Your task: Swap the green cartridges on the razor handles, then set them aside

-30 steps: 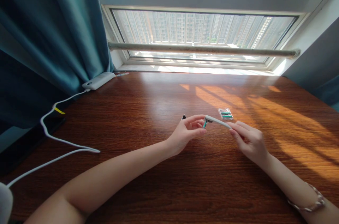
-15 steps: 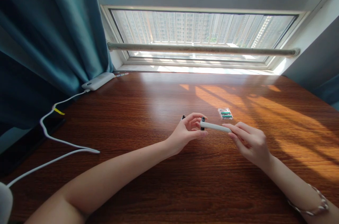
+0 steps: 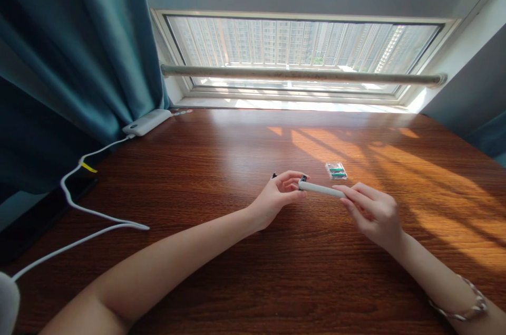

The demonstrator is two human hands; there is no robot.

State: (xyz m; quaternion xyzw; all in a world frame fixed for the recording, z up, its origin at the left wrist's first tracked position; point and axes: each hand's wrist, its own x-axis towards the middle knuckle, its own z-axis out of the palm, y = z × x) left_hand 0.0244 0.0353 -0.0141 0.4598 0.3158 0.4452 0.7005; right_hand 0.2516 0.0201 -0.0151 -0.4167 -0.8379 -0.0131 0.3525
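Note:
In the middle of the head view my left hand (image 3: 279,195) is curled, its thumb and fingertips closed around a small black piece (image 3: 303,179). What exactly this piece is cannot be made out. A slim white pen-like stick (image 3: 322,189) lies level between my hands, its left end touching or overlapping the black piece. My right hand (image 3: 375,216) pinches the other end of that stick between thumb and fingers. Another small black part (image 3: 274,175) shows just behind the left hand's knuckles; whether both black bits belong together is hidden.
A small clear case (image 3: 336,171) with green strips lies beyond my hands on the brown wooden table (image 3: 221,277). To the left, a white power strip (image 3: 147,122) and its white cable (image 3: 98,213) run beside the blue curtain (image 3: 114,34). A window with a rail stands behind.
The left thumb has risen slightly and closed in on the fingers. Less of the black piece shows, and it looks more tilted. The right hand keeps its pinch on the white stick.

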